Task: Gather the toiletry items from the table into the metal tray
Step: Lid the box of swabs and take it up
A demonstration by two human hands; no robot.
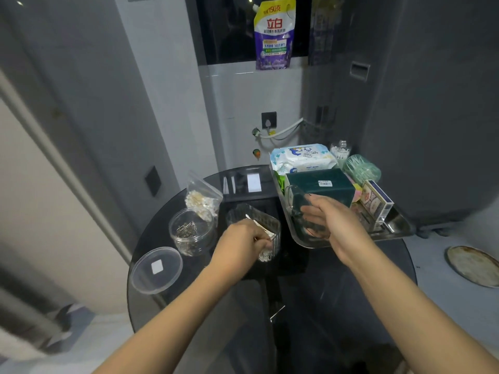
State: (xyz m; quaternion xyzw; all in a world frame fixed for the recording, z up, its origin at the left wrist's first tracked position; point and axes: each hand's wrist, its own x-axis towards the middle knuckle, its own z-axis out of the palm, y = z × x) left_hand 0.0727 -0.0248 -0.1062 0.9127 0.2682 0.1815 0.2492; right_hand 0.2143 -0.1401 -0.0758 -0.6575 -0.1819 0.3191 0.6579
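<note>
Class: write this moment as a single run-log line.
left hand: grips clear box | right hand: holds clear container over metal tray | table: items remain

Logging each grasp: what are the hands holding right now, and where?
Left hand grips the clear ribbed container at its near rim. Right hand holds a clear dark-contents object; grip point unclear.

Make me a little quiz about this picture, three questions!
1. True or false: the wet wipes pack lies in the metal tray.
2. Which hand grips the clear ribbed box: A left, B right?
3. Fill in: the round lid lies on the ___, beside the open jar.

Key: 1 true; 2 A; 3 table.
</note>
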